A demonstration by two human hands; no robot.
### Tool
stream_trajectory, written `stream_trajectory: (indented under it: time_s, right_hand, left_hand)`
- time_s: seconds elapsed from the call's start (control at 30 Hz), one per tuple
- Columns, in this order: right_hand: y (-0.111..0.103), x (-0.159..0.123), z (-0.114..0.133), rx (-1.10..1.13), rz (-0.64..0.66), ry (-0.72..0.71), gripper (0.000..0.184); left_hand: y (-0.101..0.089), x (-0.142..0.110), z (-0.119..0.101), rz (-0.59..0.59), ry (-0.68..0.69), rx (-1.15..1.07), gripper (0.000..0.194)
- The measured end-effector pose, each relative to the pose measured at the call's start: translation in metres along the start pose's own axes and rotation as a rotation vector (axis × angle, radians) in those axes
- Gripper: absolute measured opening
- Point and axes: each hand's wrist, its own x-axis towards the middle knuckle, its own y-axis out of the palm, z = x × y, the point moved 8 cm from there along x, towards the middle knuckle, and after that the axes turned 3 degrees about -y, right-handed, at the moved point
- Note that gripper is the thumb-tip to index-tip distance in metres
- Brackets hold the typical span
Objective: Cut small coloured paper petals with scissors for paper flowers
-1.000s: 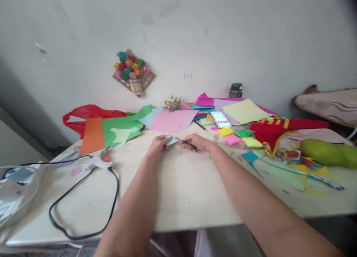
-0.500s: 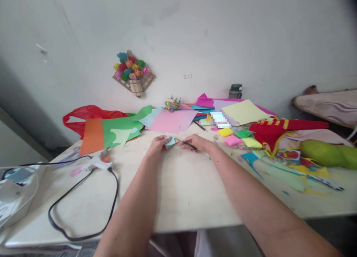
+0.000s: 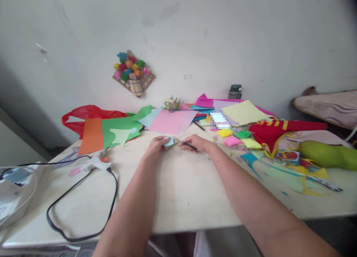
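My left hand pinches a small piece of light blue paper between thumb and fingers, just above the table. My right hand is closed around the black handle of a pair of scissors. Their thin metal blades point left and lie against the blue paper; how far apart they are is too small to tell. A pink sheet lies just beyond both hands.
To the left are a white glue gun with a black cord and a power strip. Green sheets lie behind. At right are clay packets, paper scraps, a red cloth and green fruit.
My hands stay almost in place, with the scissors still at the blue paper. The paper has tilted slightly in my left hand.
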Motion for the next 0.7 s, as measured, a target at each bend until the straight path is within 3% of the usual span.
stream_trajectory:
  time_s: [0.27, 0.7]
  right_hand:
    - [-0.004, 0.001, -0.006, -0.023, 0.015, 0.018, 0.034]
    - [-0.002, -0.004, -0.001, -0.048, 0.022, 0.058, 0.021]
  left_hand:
    - [-0.001, -0.002, 0.000, -0.010, -0.017, -0.012, 0.019]
    - [0.009, -0.004, 0.000, 0.096, -0.012, 0.046, 0.027]
